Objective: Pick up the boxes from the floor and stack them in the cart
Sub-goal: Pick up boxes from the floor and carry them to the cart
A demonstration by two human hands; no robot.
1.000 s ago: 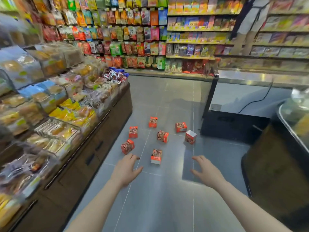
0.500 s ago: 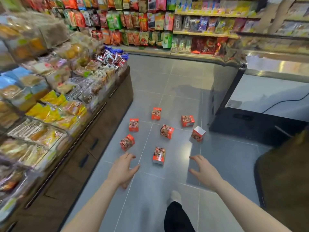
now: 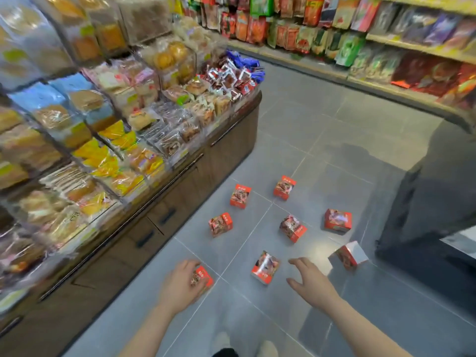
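A long display stand (image 3: 226,140) of wrapped bread and pastries (image 3: 108,130) fills the left half of the frame, its dark wooden base running down to the lower left. Shelves of snack packets (image 3: 334,27) are seen across the top and upper right. A dark cabinet (image 3: 432,202) stands at the right edge, close beside the rightmost boxes. The grey tiled floor (image 3: 322,130) takes up the middle and bottom, and two pale shoe tips (image 3: 268,348) are seen at the bottom centre.

Small red boxes are scattered on the floor in the lower middle of the frame, apart from one another. Two lie farthest up, one (image 3: 240,196) left and one (image 3: 284,187) right; below them are one at the left (image 3: 220,224), one in the centre (image 3: 292,228) and one at the right (image 3: 337,220). A tilted box with a white face (image 3: 348,254) lies lower right, and another box (image 3: 265,267) lies between the two hands.

The left hand (image 3: 180,287) is laid over one more box (image 3: 202,276) at lower centre-left, fingers curled round it in a grasp. The right hand (image 3: 311,282) is spread open just right of the middle box, holding nothing; contact with the floor cannot be told
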